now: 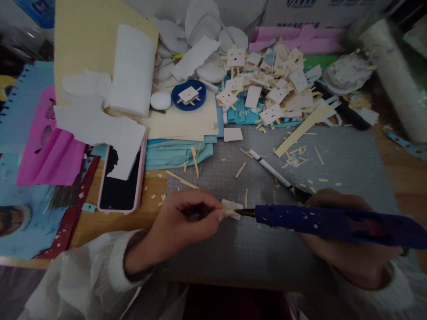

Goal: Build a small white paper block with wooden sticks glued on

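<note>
My left hand (180, 224) pinches a small white card piece with thin wooden strips (231, 208) just above the grey cutting mat (333, 155). My right hand (347, 249) is wrapped round a dark blue glue gun (333, 222) that lies across it. The gun's metal nozzle touches the right edge of the small piece. Both wrists wear white sleeves.
A pink-cased phone (122, 178) lies left of the mat under torn white paper. A heap of finished card squares (273, 89) fills the back. A blue lid (188, 94), a white pen (273, 171), wood slivers, pink paper (46, 142) and stacked teal sheets surround the mat.
</note>
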### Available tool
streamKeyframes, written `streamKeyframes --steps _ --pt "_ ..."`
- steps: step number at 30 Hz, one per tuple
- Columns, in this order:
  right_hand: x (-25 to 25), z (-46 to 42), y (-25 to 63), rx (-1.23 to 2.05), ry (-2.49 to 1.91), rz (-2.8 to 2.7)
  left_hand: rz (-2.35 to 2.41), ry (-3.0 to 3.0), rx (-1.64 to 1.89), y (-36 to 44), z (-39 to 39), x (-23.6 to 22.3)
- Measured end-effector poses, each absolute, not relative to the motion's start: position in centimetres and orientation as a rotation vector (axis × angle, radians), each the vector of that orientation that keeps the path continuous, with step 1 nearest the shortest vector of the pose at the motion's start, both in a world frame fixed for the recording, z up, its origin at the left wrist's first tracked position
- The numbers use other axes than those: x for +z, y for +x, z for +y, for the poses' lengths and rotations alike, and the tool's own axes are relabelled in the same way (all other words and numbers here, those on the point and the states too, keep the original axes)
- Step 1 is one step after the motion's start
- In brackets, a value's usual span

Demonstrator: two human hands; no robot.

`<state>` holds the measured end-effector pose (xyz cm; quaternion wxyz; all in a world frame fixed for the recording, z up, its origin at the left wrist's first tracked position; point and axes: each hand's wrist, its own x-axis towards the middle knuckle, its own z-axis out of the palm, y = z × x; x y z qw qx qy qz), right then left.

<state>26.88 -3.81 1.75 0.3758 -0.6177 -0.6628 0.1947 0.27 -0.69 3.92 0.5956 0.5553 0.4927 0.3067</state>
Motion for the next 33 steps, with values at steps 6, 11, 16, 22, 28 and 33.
streamKeyframes --steps 6,11,16,22,28,33 --pt "1.9 -3.7 27.0 0.491 -1.439 -1.855 1.128 1.288 0.717 0.3 -0.6 4.2" --pt "1.9 -3.8 27.0 0.466 -1.457 -1.864 1.127 1.287 0.734 0.3 -0.7 4.0" --pt "1.1 -4.2 27.4 0.324 -1.558 -1.892 1.129 1.317 0.728 0.1 -0.7 3.8" --pt "1.7 -3.3 27.9 -0.111 -1.674 -1.968 1.137 1.378 0.733 -0.1 -0.6 3.7" --pt "3.3 -3.1 31.2 -0.441 -2.189 -1.471 1.216 1.361 0.798 0.1 0.0 3.8" --pt "2.8 -4.2 35.2 -0.245 -2.470 -1.266 1.202 1.278 0.789 0.4 -0.4 4.1"
